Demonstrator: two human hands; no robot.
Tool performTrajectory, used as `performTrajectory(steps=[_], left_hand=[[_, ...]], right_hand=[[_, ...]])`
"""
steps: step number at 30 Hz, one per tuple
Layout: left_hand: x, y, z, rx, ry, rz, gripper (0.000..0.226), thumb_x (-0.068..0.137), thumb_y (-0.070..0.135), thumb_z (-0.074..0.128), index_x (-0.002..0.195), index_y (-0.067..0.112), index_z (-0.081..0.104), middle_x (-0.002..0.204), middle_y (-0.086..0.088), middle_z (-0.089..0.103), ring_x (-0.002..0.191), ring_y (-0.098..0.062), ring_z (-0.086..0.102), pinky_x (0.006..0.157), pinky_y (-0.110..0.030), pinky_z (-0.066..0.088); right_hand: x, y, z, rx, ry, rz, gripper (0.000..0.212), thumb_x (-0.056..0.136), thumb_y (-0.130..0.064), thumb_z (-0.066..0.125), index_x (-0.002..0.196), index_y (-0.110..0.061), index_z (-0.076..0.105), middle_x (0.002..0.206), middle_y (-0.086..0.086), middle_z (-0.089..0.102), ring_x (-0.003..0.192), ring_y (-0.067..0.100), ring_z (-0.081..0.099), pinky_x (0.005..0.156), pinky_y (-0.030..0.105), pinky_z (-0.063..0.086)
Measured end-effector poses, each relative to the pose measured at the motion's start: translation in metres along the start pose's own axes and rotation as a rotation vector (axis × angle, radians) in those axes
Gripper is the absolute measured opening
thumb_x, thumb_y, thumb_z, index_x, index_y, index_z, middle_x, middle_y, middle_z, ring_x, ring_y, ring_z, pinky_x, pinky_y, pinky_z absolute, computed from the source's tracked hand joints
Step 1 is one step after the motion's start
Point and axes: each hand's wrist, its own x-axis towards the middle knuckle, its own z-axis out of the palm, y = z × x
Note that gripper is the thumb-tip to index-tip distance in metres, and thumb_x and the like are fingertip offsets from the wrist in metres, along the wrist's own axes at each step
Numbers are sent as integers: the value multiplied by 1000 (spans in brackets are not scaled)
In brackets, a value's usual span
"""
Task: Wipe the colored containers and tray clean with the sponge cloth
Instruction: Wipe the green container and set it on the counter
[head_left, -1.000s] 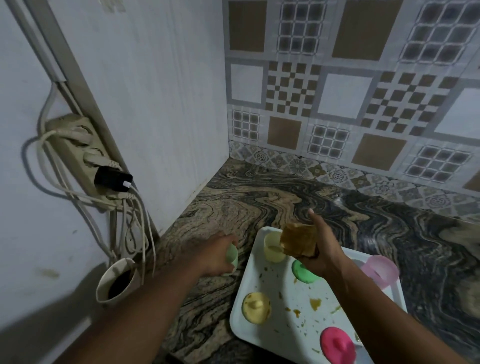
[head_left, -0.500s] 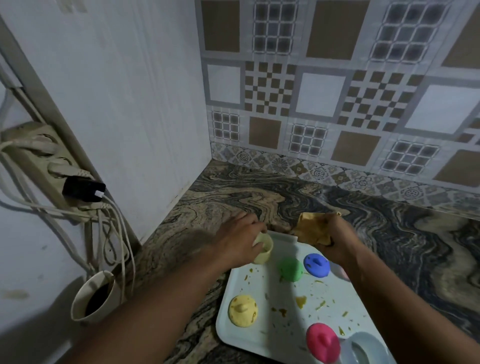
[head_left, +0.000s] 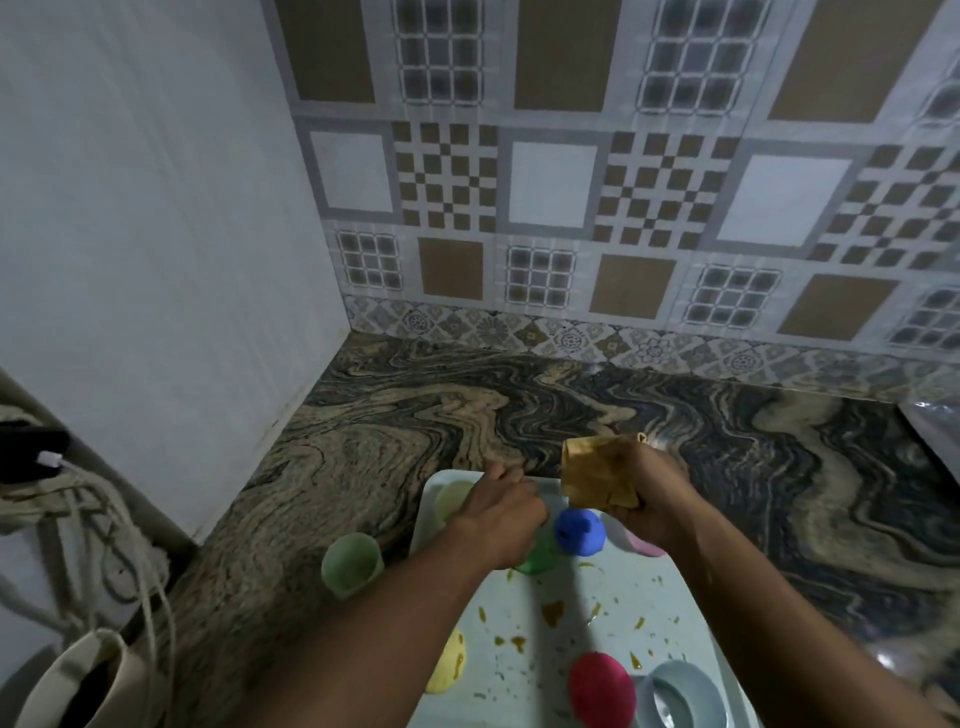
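The pale yellow cup (head_left: 456, 498) stands in the far-left corner of the tray (head_left: 623, 587), just left of the nearer left hand (head_left: 501, 512), grip state indeterminate; the right hand (head_left: 647, 501) clutches the sponge cloth (head_left: 595, 475) at the far edge.

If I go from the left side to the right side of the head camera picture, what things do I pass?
Cream mug → pale green cup on the counter → left hand → blue container on the tray → right hand, gripping the sponge cloth.
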Motion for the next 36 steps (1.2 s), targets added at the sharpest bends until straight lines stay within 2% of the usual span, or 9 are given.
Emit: performTrajectory(steps=[2, 9, 14, 18, 22, 26, 30, 34, 36], left_hand=[[3, 0, 4, -8, -5, 7, 19, 90, 27, 60, 103, 18, 71, 112, -9, 65, 121, -34, 45, 115, -50, 20], [3, -6, 2, -105, 85, -29, 16, 93, 23, 53, 96, 18, 69, 101, -7, 67, 110, -30, 51, 107, -46, 25], [3, -28, -22, -207, 308, -119, 18, 95, 32, 52, 102, 22, 65, 105, 0, 66, 110, -25, 52, 97, -44, 27], [-1, -43, -38, -227, 452, -174, 23, 97, 40, 51, 108, 25, 64, 111, 5, 65, 116, -19, 49, 100, -43, 26], [-9, -49, -42, -192, 508, -199, 24, 98, 38, 48, 109, 22, 62, 122, 2, 62, 120, -19, 46, 101, -43, 28], [-16, -51, -37, -169, 493, -260, 30, 99, 37, 47, 121, 21, 59, 137, 2, 55, 126, -20, 42, 102, -42, 22], [-23, -59, -37, -212, 578, -372, 25, 97, 40, 48, 110, 24, 62, 115, 6, 63, 111, -19, 49, 92, -39, 24], [-24, -64, -39, -260, 738, -407, 17, 89, 39, 56, 94, 25, 64, 96, 8, 67, 96, -20, 56, 84, -40, 30], [-26, -62, -38, -271, 784, -398, 18, 87, 41, 55, 90, 26, 64, 91, 9, 66, 92, -20, 56, 82, -40, 31]], right_hand=[[7, 6, -1, 6, -27, 25, 40, 94, -3, 41, 121, 26, 49, 111, 52, 52, 76, 43, 56, 89, 61, 52], [21, 19, 2, -113, 42, -69, 21, 94, -3, 49, 103, 2, 67, 102, 32, 71, 92, 50, 69, 85, 64, 55], [29, 26, 5, -592, 57, -618, 29, 90, -14, 56, 104, -27, 77, 97, -10, 77, 90, 15, 70, 82, 38, 57], [24, 31, 15, -876, -5, -884, 50, 78, 4, 55, 118, -19, 73, 112, -8, 73, 101, 2, 60, 84, 7, 40], [22, 39, 22, -1004, 6, -1127, 45, 78, -5, 59, 120, -14, 72, 121, 2, 72, 112, 22, 66, 94, 22, 46], [12, 43, 25, -1118, -86, -1260, 36, 83, -12, 55, 113, -14, 74, 118, 1, 72, 110, 21, 66, 93, 28, 51], [2, 43, 23, -991, -159, -1120, 36, 79, -12, 49, 101, -21, 75, 99, -9, 74, 93, 14, 69, 79, 31, 55], [-4, 25, 38, -222, 8, -655, 35, 93, -9, 45, 97, -18, 79, 87, -2, 78, 83, 25, 72, 70, 38, 58], [0, 8, 45, 141, -86, -292, 35, 100, -25, 46, 110, -7, 75, 100, 13, 78, 95, 35, 72, 78, 43, 59]])
